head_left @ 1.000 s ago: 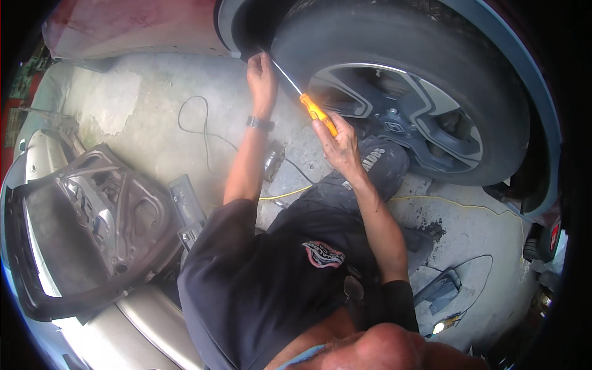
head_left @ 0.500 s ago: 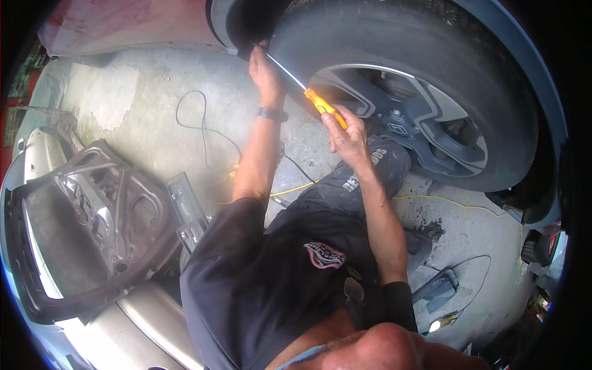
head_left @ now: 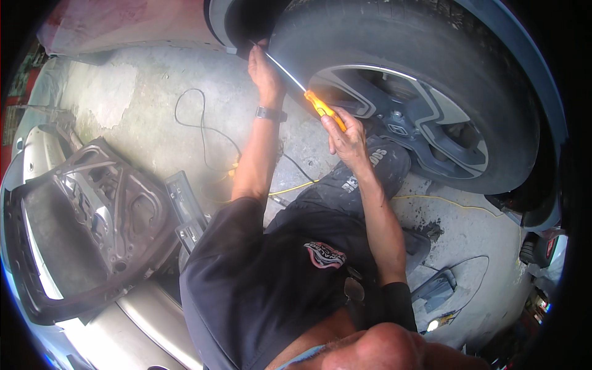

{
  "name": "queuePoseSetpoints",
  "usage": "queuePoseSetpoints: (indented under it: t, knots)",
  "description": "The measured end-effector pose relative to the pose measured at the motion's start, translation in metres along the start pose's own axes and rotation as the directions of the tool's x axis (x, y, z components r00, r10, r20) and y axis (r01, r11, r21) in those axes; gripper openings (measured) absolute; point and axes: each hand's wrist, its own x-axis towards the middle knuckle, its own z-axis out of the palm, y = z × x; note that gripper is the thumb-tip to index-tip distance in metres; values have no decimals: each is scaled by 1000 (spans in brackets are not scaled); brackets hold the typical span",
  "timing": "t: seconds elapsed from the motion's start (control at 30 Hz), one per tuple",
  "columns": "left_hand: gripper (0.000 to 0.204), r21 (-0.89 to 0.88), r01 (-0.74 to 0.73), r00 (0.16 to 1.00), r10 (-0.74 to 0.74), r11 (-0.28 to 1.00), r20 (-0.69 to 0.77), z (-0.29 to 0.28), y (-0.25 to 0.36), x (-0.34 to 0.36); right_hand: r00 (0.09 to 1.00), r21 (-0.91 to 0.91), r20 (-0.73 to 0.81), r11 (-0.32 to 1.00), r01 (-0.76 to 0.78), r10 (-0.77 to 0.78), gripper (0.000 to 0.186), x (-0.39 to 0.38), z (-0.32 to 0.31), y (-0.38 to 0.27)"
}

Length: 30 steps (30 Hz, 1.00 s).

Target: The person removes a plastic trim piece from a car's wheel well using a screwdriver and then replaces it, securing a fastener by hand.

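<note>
My right hand [head_left: 349,140] is closed round the yellow-orange handle of a screwdriver [head_left: 319,105]. Its long, thin metal shaft slants up and left, in front of the tyre's edge, to my left hand [head_left: 265,77]. The fingers of that hand are bent together about the shaft's far end, at the dark wheel-arch opening [head_left: 245,26]; what the tip touches there is hidden. Beside my right hand stands a car wheel with a dark tyre [head_left: 364,40] and a grey and silver spoked rim [head_left: 407,120].
Left lies a bare car door panel [head_left: 132,206], with a grey plastic part [head_left: 185,203] next to it. A dark cable [head_left: 203,126] and a yellow cord [head_left: 450,200] run over the concrete floor [head_left: 142,86]. A lit lamp [head_left: 435,324] lies lower right.
My left hand and the screwdriver's tip have moved very slightly up and left. My right hand keeps its grip on the handle, almost still.
</note>
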Motion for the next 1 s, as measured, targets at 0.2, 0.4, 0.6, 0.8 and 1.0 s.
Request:
queuePoseSetpoints:
  t: [0.2, 0.4, 0.6, 0.8, 1.0]
  knots:
    - [32, 11, -3, 1000, 3, 1000, -2, 2, 2, -3, 1000, 32, -10, 999, -24, 24, 35, 1, -3, 8]
    - [34, 37, -2, 1000, 2, 999, -1, -1, 2, -2, 1000, 32, 4, 999, -31, 31, 35, 0, -2, 4]
    - [34, 40, -6, 1000, 5, 999, 12, -1, 5, -5, 999, 53, 18, 998, -35, 34, 35, 0, -3, 10]
    - [35, 30, 6, 1000, -7, 1000, 18, -3, 5, -3, 999, 101, 20, 994, -50, 48, 34, 1, -3, 16]
    - [35, 34, 16, 1000, -15, 999, -8, 3, 10, -6, 999, 113, 2, 992, -50, 50, 34, 1, -3, 7]
